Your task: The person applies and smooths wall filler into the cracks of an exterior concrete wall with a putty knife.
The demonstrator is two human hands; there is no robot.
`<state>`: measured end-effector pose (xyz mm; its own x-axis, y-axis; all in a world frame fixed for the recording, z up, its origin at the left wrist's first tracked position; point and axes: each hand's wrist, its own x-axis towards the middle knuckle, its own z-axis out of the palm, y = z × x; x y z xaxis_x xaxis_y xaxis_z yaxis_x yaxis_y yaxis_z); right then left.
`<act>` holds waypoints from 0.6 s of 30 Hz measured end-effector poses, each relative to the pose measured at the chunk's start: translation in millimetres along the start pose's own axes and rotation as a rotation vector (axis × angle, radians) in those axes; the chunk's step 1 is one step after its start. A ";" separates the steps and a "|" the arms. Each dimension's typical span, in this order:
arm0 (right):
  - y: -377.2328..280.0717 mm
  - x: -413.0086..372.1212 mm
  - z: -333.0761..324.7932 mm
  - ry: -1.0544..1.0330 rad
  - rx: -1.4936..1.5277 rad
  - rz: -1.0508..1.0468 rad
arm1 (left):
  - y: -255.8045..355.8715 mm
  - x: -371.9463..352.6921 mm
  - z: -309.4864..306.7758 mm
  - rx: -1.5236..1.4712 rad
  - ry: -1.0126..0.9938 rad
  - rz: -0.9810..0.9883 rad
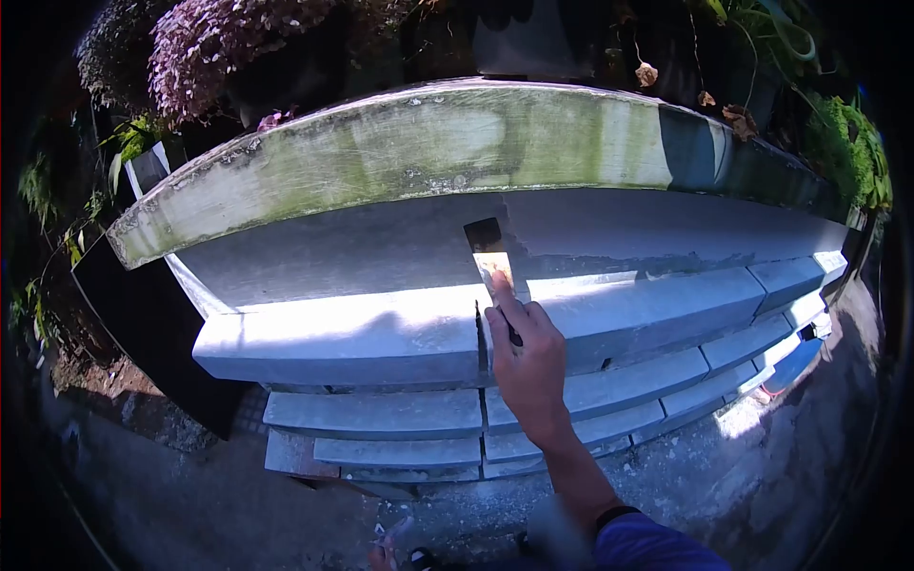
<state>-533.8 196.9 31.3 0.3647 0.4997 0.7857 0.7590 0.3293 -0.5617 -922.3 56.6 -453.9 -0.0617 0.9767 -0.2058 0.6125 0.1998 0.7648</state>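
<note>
My right hand is closed round the handle of a putty knife, index finger stretched along the blade. The blade points up and away from me, its dark tip overlapping the grey wall beneath the ledge. Left of the blade the wall surface is darker grey; to the right it is paler, with a ragged edge between the two. Below the hand runs a pale top slab, with a dark vertical gap just left of my wrist. My left hand is out of view.
A mossy concrete ledge overhangs the wall. Stepped grey blocks descend toward the floor. Purple-leaved plants and green foliage hang above. A dark panel leans at the left; a blue object sits at the right.
</note>
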 end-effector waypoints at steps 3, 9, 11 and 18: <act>-3.2 23.6 0.1 0.011 -0.036 0.042 | -2.0 -0.6 -0.2 -0.007 -0.003 0.004; -6.0 6.6 2.8 0.012 0.050 0.035 | -12.0 1.5 -10.5 -0.004 -0.024 0.011; -16.7 19.7 0.7 0.037 0.049 0.056 | -14.8 6.5 -12.9 -0.007 -0.030 0.015; -20.8 8.5 9.9 -0.051 0.308 0.180 | -26.2 24.7 -27.7 0.004 -0.067 0.052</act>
<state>-551.9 202.2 47.1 0.4445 0.6087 0.6573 0.4839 0.4543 -0.7480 -961.6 77.7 -462.1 0.0228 0.9782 -0.2063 0.6163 0.1487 0.7733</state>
